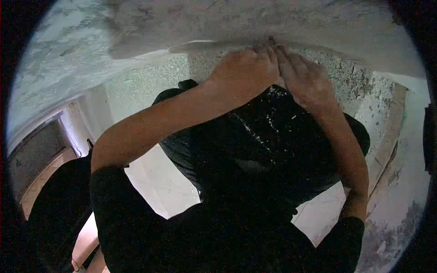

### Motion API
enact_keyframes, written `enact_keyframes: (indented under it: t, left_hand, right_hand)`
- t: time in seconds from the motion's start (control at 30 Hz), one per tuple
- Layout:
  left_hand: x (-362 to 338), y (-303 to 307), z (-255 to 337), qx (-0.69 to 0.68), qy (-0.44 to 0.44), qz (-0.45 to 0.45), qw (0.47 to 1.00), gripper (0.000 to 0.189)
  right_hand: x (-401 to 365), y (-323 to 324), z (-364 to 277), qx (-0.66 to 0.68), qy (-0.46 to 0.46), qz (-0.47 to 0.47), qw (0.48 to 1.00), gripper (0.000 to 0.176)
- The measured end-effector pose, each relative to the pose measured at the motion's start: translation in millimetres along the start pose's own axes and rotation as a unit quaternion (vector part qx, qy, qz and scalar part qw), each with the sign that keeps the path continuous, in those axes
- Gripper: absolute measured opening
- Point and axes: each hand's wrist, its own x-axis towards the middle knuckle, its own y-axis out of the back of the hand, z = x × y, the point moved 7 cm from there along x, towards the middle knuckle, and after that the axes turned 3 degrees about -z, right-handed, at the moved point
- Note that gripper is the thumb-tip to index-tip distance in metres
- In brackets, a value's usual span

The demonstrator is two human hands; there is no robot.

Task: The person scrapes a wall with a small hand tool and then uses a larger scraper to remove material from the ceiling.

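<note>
Close in front of the wall, both my hands meet at the fingertips. My left hand comes in from the left with its fingers closed. Against it presses my right hand, its dusty fingers together and angled up to the left. A small dark tip shows just above the joined fingertips; what the hands grip is otherwise hidden, and I cannot tell its kind. Behind them, the lower wall is rough, with flaked, pale greenish paint. White flakes lie scattered over the dark clothing beneath my hands.
A smoother grey wall surface overhangs the rough band. White floor tiles show between my legs. At the right, a tan strip runs along the stained wall. To the left stand a white upright post and a dark panel.
</note>
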Motion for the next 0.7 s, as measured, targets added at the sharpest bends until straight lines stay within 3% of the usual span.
enact_keyframes:
  t: [0.1, 0.17, 0.27, 0.33, 0.37, 0.4, 0.43, 0.47, 0.5, 0.53, 0.7]
  left_hand:
    - [3.0, 1.5, -3.5, -0.052, -0.014, -0.046, 0.997, 0.034]
    - [3.0, -5.7, 2.1, -0.012, -0.016, -0.029, 0.999, 0.035]
    - [1.9, 8.7, 6.7, 0.023, -0.015, -0.001, 1.0, 0.035]
    - [6.0, 9.6, 1.5, 0.036, -0.012, 0.031, 0.999, 0.035]
    - [6.1, -17.4, 1.2, 0.005, -0.025, -0.048, 0.999, 0.034]
    - [11.3, -25.3, -1.2, -0.019, -0.036, -0.12, 0.992, 0.033]
    - [9.3, -21.4, 0.2, -0.014, -0.035, -0.115, 0.993, 0.033]
    - [2.7, -10.4, 1.5, 0.007, -0.019, -0.063, 0.998, 0.033]
    - [0.1, 1.9, 0.2, 0.026, -0.002, -0.015, 1.0, 0.032]
    - [0.2, 1.5, -1.1, 0.022, -0.002, -0.022, 1.0, 0.032]
    - [0.9, 3.0, 1.9, 0.029, -0.021, -0.025, 0.999, 0.027]
  right_hand:
    - [-5.2, -7.8, 0.1, -0.022, -0.013, -0.008, 1.0, 0.048]
    - [-6.1, -12.1, 4.7, -0.066, 0.0, -0.023, 0.998, 0.049]
    - [-5.4, -3.9, 4.5, -0.001, -0.03, -0.035, 0.999, 0.048]
    - [-4.9, -4.8, 7.3, 0.018, -0.002, 0.015, 1.0, 0.047]
    - [-7.2, -10.9, 3.4, 0.02, -0.003, 0.012, 1.0, 0.047]
    - [-3.7, -31.9, 2.0, 0.008, -0.008, -0.095, 0.995, 0.047]
    - [-2.5, -50.6, 4.7, -0.005, -0.014, -0.199, 0.98, 0.046]
    - [-3.8, -50.0, 6.1, -0.009, -0.016, -0.195, 0.981, 0.046]
    - [-0.5, -19.7, 0.0, 0.007, -0.02, -0.07, 0.997, 0.045]
    - [-2.6, 5.0, -5.3, 0.029, -0.023, 0.052, 0.998, 0.045]
    - [-0.3, 5.9, -2.7, -0.001, 0.027, 0.056, 0.998, 0.036]
